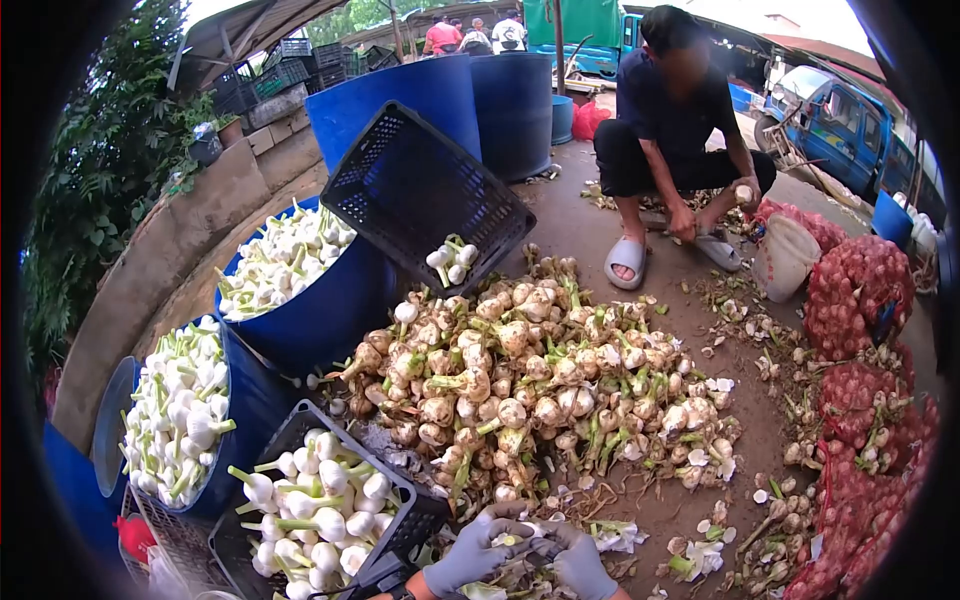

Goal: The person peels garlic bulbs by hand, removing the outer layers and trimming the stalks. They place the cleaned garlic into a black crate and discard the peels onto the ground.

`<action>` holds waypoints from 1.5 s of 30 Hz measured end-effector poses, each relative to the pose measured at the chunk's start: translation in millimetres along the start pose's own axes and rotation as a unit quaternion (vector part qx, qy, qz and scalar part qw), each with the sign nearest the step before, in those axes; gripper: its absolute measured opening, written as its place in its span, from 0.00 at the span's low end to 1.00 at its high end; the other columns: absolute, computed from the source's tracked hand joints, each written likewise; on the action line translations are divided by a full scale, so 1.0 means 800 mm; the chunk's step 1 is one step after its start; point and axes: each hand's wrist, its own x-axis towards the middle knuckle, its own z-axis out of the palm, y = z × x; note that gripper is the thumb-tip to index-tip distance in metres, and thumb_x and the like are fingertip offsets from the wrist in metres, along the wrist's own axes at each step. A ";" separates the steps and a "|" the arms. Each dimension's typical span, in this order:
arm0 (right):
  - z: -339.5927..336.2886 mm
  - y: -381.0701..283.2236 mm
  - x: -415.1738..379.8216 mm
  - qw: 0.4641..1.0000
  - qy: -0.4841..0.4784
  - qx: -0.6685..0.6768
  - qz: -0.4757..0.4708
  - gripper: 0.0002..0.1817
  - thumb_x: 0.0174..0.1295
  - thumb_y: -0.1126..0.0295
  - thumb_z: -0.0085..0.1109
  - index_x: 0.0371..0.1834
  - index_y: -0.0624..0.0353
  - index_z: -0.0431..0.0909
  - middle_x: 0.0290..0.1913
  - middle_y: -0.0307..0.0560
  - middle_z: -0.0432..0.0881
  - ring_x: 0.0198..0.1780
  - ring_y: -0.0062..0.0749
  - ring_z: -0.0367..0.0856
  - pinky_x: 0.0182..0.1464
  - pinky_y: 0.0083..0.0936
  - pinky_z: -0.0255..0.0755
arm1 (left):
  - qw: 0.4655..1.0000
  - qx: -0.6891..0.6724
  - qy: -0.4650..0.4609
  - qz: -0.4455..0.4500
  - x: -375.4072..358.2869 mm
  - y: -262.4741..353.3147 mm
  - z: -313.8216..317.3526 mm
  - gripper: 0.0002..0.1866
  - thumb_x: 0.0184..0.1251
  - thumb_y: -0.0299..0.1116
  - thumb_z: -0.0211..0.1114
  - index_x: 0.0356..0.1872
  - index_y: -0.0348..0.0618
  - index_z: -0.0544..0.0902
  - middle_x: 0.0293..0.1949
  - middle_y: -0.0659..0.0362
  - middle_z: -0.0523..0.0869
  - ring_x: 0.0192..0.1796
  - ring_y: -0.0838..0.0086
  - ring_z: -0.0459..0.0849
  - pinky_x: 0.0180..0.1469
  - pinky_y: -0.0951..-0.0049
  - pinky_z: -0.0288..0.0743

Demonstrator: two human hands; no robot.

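At the bottom of the head view, my left hand [474, 552], in a pale grey glove, curls around a partly hidden garlic bulb [509, 540] with pale green showing. My right hand [582, 566], gloved alike, meets it from the right with fingers bent and pressed together; what they grip cannot be made out. Just beyond both hands lies a large heap of untrimmed garlic [520, 375], brownish, with stems and roots. Left of my hands, a black crate [425, 522] holds clean white garlic bulbs [325, 500] with green stems.
Blue tubs [345, 285] of white garlic stand at left. A tilted black crate [420, 180] with several bulbs leans behind the heap. Opposite crouches a person [680, 120] holding a bulb. Red net sacks [855, 300] and a white bucket [785, 258] line the right side.
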 end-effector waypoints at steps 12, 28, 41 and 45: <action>0.002 -0.010 0.000 0.916 0.060 -0.395 -0.033 0.16 0.57 0.73 0.53 0.48 0.60 0.83 0.40 0.63 0.85 0.45 0.56 0.84 0.48 0.41 0.76 | 0.999 0.038 -0.031 -0.006 0.003 0.045 -0.002 0.14 0.64 0.29 0.71 0.50 0.46 0.87 0.55 0.54 0.83 0.56 0.66 0.83 0.58 0.69 0.77; -0.001 0.057 0.014 0.921 0.003 -0.323 -0.217 0.33 0.59 0.53 0.68 0.67 0.52 0.73 0.57 0.63 0.81 0.57 0.46 0.82 0.60 0.42 0.74 | 0.904 -0.312 0.217 -0.195 -0.008 0.047 -0.028 0.22 0.60 0.36 0.76 0.49 0.33 0.80 0.42 0.57 0.85 0.44 0.73 0.84 0.52 0.74 0.77; -0.001 -0.032 0.028 0.904 0.116 -0.382 -0.151 0.17 0.62 0.78 0.62 0.55 0.58 0.79 0.39 0.51 0.85 0.34 0.34 0.85 0.37 0.28 0.78 | 0.833 -0.480 0.195 -0.196 0.006 -0.011 -0.002 0.20 0.71 0.47 0.65 0.54 0.44 0.78 0.50 0.61 0.83 0.48 0.75 0.84 0.46 0.68 0.83; 0.027 -0.015 0.030 0.847 0.091 -0.479 -0.213 0.18 0.64 0.62 0.61 0.54 0.58 0.78 0.30 0.51 0.84 0.30 0.45 0.83 0.32 0.38 0.76 | 0.844 -0.445 0.230 -0.190 0.013 -0.002 0.009 0.14 0.70 0.37 0.67 0.44 0.42 0.72 0.51 0.56 0.82 0.48 0.72 0.84 0.50 0.65 0.83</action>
